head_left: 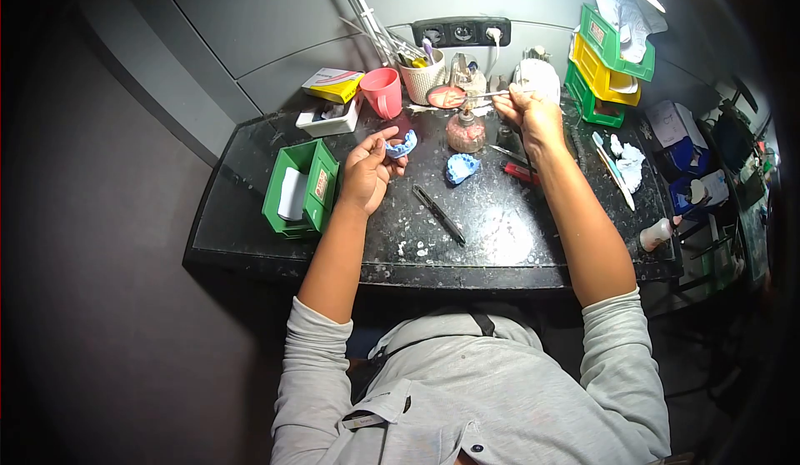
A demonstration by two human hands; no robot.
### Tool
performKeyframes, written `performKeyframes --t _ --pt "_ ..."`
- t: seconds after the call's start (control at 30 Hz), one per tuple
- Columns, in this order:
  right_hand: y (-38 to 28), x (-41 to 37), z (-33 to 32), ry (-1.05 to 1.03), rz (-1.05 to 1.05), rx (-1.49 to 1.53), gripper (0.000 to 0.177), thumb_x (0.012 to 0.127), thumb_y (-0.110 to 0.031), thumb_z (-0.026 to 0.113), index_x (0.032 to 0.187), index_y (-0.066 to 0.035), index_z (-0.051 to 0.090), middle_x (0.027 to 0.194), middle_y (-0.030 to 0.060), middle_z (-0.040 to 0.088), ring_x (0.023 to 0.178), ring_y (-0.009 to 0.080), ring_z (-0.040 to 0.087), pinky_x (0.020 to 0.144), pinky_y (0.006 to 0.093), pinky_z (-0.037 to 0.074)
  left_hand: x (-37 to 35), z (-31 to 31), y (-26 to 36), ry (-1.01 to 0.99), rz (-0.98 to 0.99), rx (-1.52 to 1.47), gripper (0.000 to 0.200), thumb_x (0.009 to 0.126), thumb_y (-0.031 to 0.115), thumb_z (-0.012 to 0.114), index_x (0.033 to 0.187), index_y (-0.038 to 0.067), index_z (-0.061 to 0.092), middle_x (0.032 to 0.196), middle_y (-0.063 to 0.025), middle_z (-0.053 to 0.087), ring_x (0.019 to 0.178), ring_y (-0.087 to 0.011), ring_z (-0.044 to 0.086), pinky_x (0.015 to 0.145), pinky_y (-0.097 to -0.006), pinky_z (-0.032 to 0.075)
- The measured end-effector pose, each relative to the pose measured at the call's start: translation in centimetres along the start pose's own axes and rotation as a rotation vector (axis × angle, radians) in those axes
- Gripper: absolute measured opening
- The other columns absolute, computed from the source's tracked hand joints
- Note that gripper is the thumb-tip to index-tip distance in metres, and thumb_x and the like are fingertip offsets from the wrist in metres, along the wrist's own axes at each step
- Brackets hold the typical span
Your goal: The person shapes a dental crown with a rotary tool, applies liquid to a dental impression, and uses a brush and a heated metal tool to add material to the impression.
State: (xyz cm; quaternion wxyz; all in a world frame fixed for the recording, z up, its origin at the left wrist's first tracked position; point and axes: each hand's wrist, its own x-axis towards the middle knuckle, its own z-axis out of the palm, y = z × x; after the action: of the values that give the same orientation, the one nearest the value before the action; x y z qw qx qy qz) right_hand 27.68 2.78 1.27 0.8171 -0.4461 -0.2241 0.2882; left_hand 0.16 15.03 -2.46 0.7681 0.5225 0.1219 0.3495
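A blue dental model (402,146) is gripped in the fingers of my left hand (365,172), its tooth row turned upward. My right hand (537,119) is closed round a thin metal wax tool (487,95), held nearly level and pointing left. The tip of this tool overlaps a round dish of pinkish-red material (443,97). Just below the tool stands a glass spirit burner (465,136) with pink contents. A second blue dental model (461,167) lies on the black table between my hands. In front of it rests a black pen-like tool (438,213).
On the left are a green bin (304,190), a white box (329,122) and a pink mug (382,94). Stacked bins (612,65) stand at back right. A red-handled item (521,172), a toothbrush (612,171) and a small white bottle (656,235) lie around my right forearm.
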Motion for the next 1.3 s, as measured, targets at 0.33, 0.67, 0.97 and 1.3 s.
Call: performKeyframes --t 0.33,0.67,0.97,1.3 --pt "-0.8 -0.8 0.4 -0.075 -0.176 -0.121 0.018 0.092 -0.007 0.064 0.094 0.011 0.062 0.090 0.0189 0.067 0.081 0.0251 0.071 0.071 0.0296 0.062 0.3 -0.6 -0.3 -0.023 0.012 -0.017 0.041 0.101 0.021 0.049 0.133 -0.005 0.047 0.104 -0.0120 0.060 0.082 -0.0206 0.061 0.068 -0.0317 0.049" --pt "0.4 -0.6 0.7 -0.067 -0.109 -0.052 0.018 0.094 -0.005 0.061 0.097 0.013 0.061 0.091 0.0196 0.067 0.084 0.0254 0.071 0.074 0.0305 0.062 0.1 -0.4 -0.1 -0.025 0.002 -0.031 0.039 0.102 0.018 0.047 0.133 -0.005 0.047 0.104 -0.0125 0.060 0.082 -0.0209 0.062 0.068 -0.0320 0.049" --pt "0.7 -0.2 0.3 -0.062 -0.023 0.001 0.021 0.095 -0.005 0.059 0.103 0.014 0.059 0.096 0.0213 0.066 0.088 0.0277 0.070 0.078 0.0322 0.062 0.0 0.0 0.0 -0.013 0.005 0.000 0.040 0.103 0.017 0.042 0.135 -0.007 0.044 0.100 -0.0115 0.062 0.080 -0.0164 0.059 0.070 -0.0292 0.048" --pt "0.4 -0.2 0.1 -0.039 -0.002 0.030 0.021 0.095 -0.005 0.059 0.103 0.014 0.057 0.098 0.0217 0.066 0.090 0.0295 0.070 0.078 0.0326 0.062 0.1 -0.4 -0.2 -0.026 0.007 -0.037 0.037 0.102 0.017 0.047 0.132 -0.004 0.049 0.102 -0.0119 0.060 0.081 -0.0210 0.062 0.068 -0.0315 0.050"
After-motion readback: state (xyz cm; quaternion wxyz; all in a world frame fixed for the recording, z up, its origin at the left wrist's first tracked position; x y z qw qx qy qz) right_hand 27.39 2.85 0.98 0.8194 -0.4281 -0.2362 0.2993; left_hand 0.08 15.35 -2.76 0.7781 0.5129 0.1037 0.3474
